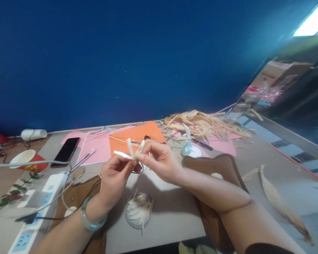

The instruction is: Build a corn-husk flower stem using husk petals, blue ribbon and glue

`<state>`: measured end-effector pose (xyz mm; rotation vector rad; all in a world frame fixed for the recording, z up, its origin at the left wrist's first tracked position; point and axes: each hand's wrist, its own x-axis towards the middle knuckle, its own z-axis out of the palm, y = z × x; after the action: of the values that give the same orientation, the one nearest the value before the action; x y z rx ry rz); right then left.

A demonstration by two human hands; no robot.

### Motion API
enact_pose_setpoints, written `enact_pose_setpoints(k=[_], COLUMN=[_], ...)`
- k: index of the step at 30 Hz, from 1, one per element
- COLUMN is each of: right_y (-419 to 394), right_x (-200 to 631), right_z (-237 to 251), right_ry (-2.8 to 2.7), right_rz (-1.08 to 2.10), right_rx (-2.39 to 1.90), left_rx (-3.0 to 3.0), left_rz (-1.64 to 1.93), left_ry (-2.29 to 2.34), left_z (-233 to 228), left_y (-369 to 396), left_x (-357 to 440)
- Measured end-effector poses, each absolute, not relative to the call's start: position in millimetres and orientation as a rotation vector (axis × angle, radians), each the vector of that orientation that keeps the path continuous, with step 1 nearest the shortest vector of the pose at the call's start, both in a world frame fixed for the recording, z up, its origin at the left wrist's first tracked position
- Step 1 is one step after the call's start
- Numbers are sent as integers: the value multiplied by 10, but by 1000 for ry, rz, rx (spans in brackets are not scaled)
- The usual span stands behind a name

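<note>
Above the counter [172, 215], pale leaf strips [132, 151] are pinched between both hands; from the left, a phone [66, 151] is seen; the left hand [113, 178] fingers are pressed on the strips; a dish of strips [138, 211] lies below; the right hand [160, 160] fingers are pinched on the strips; dried husks [201, 125] are heaped beyond.

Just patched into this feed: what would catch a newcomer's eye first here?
At centre, the left hand and right hand pinch a small bundle of pale strips together above the table. Behind them lies an orange sheet, with a heap of dried husks at far right. A dark phone lies at left.
</note>
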<state>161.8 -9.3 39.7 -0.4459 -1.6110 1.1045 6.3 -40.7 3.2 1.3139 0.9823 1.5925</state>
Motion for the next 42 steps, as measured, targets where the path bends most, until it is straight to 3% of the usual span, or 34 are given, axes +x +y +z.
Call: enact_pose_setpoints(k=[9, 16, 22, 42], right_y=[-66, -1, -18, 87], right_x=[1640, 1662, 1675, 1774], right_z=[384, 268, 258, 228], right_ry=[-1671, -1822, -1997, -2049], right_rz=[977, 585, 435, 394], right_rx=[-468, -494, -506, -209], left_rx=[1340, 1346, 1316, 1515], left_rz=[1608, 1666, 1650, 1499], left_ry=[898, 852, 776, 751], left_z=[36, 34, 8, 18], left_y=[-367, -326, -302, -287], left_x=[62, 20, -4, -145])
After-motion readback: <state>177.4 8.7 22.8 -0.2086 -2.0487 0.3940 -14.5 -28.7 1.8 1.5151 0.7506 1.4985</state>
